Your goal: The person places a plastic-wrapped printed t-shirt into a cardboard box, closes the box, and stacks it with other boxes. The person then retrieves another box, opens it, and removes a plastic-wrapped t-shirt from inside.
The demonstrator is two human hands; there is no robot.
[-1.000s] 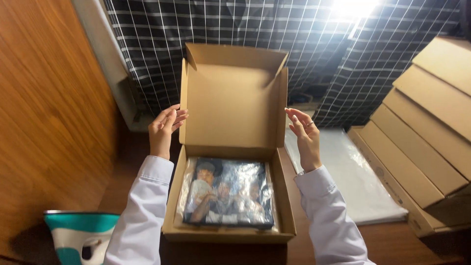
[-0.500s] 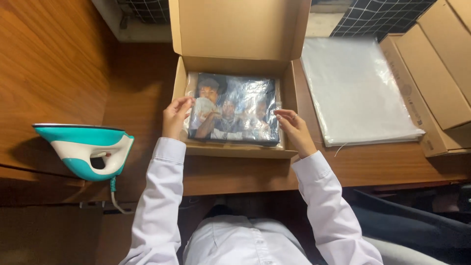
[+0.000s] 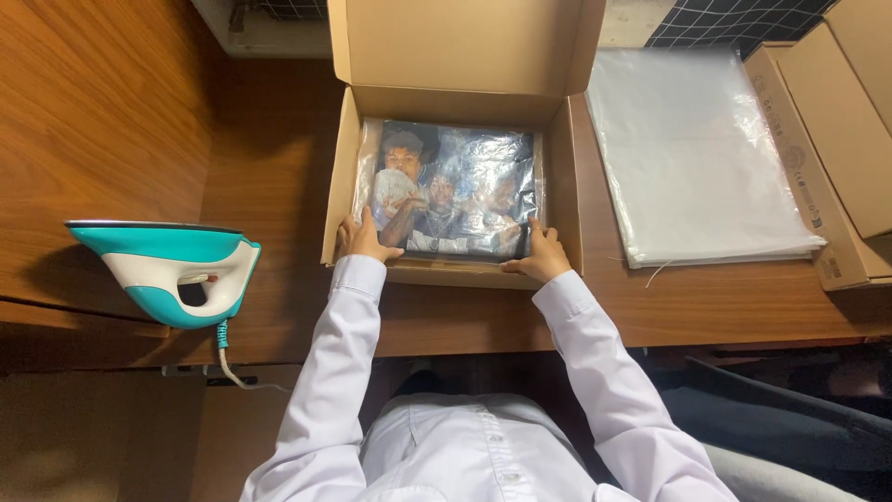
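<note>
Garment packing workshop: cardboard boxes (image 3: 850, 139), plastic bag stack (image 3: 692, 158), iron (image 3: 167, 270), wooden table (image 3: 734, 307).

A single head-worn camera looks almost straight down over the wearer's own chest and white sleeves onto a wooden desk (image 3: 706, 307). The view faces forward and downward, with the wearer's torso filling the bottom edge and the far side of the desk at the top. It sits close enough that the open cardboard box (image 3: 460, 56) takes the centre of the frame, with the left hand (image 3: 364, 242) and right hand (image 3: 537, 256) at its near edge. A teal and white iron (image 3: 172, 270) marks the left margin, a stack of clear plastic bags (image 3: 692, 149) the right. No second view covers the scene.
</note>
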